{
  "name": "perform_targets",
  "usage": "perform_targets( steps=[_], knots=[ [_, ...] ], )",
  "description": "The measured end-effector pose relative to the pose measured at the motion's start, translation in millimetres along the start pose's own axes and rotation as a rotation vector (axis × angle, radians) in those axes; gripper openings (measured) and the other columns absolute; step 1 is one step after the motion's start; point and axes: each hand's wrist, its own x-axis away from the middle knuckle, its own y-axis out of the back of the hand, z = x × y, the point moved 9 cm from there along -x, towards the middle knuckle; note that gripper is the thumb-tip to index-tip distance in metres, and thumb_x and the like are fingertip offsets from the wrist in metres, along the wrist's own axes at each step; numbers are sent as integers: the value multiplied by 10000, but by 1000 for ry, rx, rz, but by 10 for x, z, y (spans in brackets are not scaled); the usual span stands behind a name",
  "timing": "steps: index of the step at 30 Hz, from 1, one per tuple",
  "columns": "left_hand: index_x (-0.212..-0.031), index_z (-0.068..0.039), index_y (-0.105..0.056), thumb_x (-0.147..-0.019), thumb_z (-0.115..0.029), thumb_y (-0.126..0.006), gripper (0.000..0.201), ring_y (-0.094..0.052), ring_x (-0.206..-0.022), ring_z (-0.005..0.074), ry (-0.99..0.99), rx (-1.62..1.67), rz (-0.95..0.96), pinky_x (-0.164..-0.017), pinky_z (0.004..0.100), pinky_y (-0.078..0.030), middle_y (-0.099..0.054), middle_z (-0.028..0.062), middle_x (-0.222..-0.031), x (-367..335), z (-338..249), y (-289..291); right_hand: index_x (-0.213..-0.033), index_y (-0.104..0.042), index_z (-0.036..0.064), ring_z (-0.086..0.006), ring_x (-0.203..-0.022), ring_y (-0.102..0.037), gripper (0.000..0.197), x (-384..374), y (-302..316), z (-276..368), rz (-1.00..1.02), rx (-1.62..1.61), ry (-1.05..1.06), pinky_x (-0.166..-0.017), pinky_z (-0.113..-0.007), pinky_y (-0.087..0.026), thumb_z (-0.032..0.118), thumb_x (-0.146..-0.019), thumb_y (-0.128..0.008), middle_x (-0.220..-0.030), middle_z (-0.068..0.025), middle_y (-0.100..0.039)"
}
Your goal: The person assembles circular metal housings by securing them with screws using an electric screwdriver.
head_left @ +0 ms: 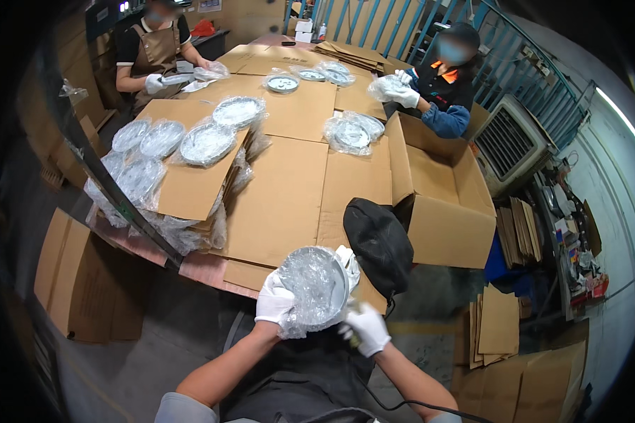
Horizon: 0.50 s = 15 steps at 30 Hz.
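My left hand [275, 301], in a white glove, grips the left edge of a round grey disc [313, 287] wrapped in clear crinkled plastic. The disc is tilted up in front of me at the table's near edge. My right hand [365, 330], also gloved, is just below and right of the disc; its fingers are curled and partly blurred. A small dark greenish patch shows at those fingers, too smeared to name. Behind the disc's right edge lies a crumpled white thing [347, 266], perhaps cloth. A black fabric bag or cover [379, 247] rests right of it.
Several wrapped discs [208, 142] lie on stacked cardboard at the left of the cardboard-covered table [275, 201]; more discs [353, 132] lie farther back. An open carton [450, 229] stands at the right. Two co-workers [164, 49] [450, 84] handle plastic-wrapped things across the table. A dark post [113, 190] rises at left.
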Motion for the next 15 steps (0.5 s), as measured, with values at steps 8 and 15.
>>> perform_targets(
  steps=[8, 15],
  knots=[
    [-1065, -15, -595, -813, 32, -562, 259, -552, -799, 89, -101, -395, -207, -739, 233, -481, -621, 5, -915, -15, 5, 184, -1077, -674, 3, -140, -803, -667, 352, 105, 216, 764, -257, 437, 465, -710, -296, -526, 284, -877, -745, -830, -66, -695],
    [-630, -41, -543, -856, -30, -548, 226, -404, -570, 49, -205, -865, -292, -507, 269, -367, -488, -24, -569, -45, -295, 285, -938, -694, -21, -39, -574, -587, 200, 185, 443, 808, -430, 280, 479, -532, -247, -489, 133, -823, -748, -694, -15, -660]
  ],
)
